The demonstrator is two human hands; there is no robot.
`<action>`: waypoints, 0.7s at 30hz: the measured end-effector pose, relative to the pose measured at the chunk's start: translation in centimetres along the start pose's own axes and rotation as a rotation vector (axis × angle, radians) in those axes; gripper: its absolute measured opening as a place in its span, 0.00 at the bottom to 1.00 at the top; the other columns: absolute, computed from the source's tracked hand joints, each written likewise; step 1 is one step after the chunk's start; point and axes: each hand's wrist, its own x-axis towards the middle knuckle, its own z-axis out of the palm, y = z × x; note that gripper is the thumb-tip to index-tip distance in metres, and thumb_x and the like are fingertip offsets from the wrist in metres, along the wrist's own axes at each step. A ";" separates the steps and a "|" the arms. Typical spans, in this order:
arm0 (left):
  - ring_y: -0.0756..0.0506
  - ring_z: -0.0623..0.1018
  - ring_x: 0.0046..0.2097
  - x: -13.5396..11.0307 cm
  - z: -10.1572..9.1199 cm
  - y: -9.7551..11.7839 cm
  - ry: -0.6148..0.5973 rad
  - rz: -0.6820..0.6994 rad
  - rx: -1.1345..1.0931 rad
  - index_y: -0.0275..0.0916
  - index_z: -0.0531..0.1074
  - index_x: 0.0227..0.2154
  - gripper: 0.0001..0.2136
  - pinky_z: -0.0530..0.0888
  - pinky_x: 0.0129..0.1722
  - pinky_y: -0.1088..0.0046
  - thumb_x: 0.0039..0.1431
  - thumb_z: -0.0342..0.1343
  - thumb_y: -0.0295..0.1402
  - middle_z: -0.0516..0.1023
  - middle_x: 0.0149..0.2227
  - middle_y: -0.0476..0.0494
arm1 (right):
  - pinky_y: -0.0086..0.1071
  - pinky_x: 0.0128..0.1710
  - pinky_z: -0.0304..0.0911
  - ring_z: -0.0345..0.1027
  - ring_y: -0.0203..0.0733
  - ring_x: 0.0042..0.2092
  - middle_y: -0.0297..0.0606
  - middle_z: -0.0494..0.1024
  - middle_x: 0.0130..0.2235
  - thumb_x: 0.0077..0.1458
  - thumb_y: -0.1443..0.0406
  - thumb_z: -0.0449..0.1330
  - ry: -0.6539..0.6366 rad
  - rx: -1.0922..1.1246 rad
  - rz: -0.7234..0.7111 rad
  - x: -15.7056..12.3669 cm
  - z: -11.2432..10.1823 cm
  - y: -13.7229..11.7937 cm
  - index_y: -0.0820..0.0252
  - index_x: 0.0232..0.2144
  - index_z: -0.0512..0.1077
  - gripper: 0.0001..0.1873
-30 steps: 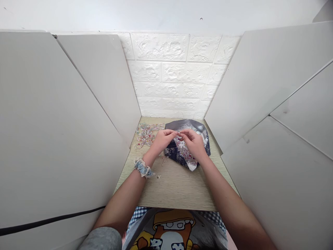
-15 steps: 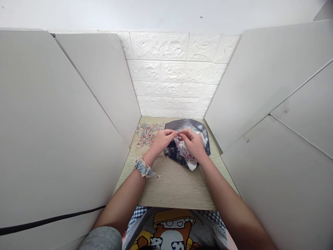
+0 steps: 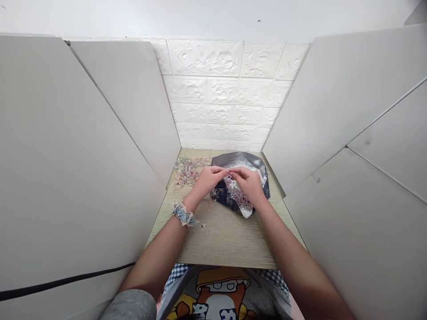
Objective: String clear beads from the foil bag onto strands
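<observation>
Pink beads [image 3: 236,193] lie on a shiny navy pouch [image 3: 239,161], right under the right grip [image 3: 248,184]. Both grips pinch shut, tip to tip; what they hold looks too small to tell. Bead strings [image 3: 188,172] lie left of the left grip [image 3: 209,180].

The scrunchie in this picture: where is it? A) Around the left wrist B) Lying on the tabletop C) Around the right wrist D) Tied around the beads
A. The blue scrunchie encircles the left wrist, just behind the left hand.
</observation>
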 end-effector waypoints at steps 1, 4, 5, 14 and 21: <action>0.55 0.59 0.21 0.0 0.0 0.0 0.003 0.001 0.000 0.32 0.74 0.24 0.15 0.57 0.22 0.78 0.45 0.52 0.42 0.65 0.17 0.51 | 0.30 0.32 0.61 0.66 0.36 0.31 0.35 0.74 0.29 0.47 0.62 0.54 -0.001 -0.007 -0.002 0.0 0.0 0.0 0.58 0.29 0.72 0.09; 0.55 0.59 0.22 0.0 0.1 -0.1 0.013 -0.003 0.002 0.32 0.73 0.22 0.15 0.57 0.22 0.78 0.44 0.52 0.42 0.66 0.18 0.51 | 0.29 0.32 0.61 0.67 0.36 0.32 0.34 0.75 0.29 0.48 0.63 0.54 0.006 -0.050 -0.035 0.0 0.0 0.1 0.58 0.29 0.72 0.09; 0.56 0.59 0.22 0.0 0.1 -0.1 0.016 -0.006 0.004 0.32 0.73 0.22 0.15 0.57 0.22 0.78 0.44 0.52 0.42 0.66 0.18 0.51 | 0.29 0.33 0.60 0.67 0.36 0.32 0.34 0.75 0.30 0.48 0.63 0.54 0.013 -0.076 -0.059 0.0 0.0 0.1 0.57 0.29 0.72 0.08; 0.57 0.58 0.19 0.1 0.1 -0.2 -0.012 -0.052 0.008 0.33 0.69 0.21 0.16 0.56 0.19 0.79 0.44 0.52 0.44 0.61 0.17 0.52 | 0.29 0.32 0.58 0.65 0.36 0.32 0.34 0.74 0.30 0.50 0.65 0.52 0.022 -0.290 -0.178 -0.1 -0.1 0.0 0.57 0.28 0.71 0.08; 0.55 0.69 0.21 0.1 0.3 -0.7 -0.203 -0.091 -0.154 0.36 0.67 0.32 0.18 0.54 0.15 0.81 0.50 0.43 0.46 0.68 0.28 0.47 | 0.30 0.37 0.59 0.64 0.36 0.36 0.34 0.73 0.32 0.51 0.67 0.50 -0.030 -0.210 -0.276 0.0 -0.2 -0.2 0.56 0.29 0.70 0.09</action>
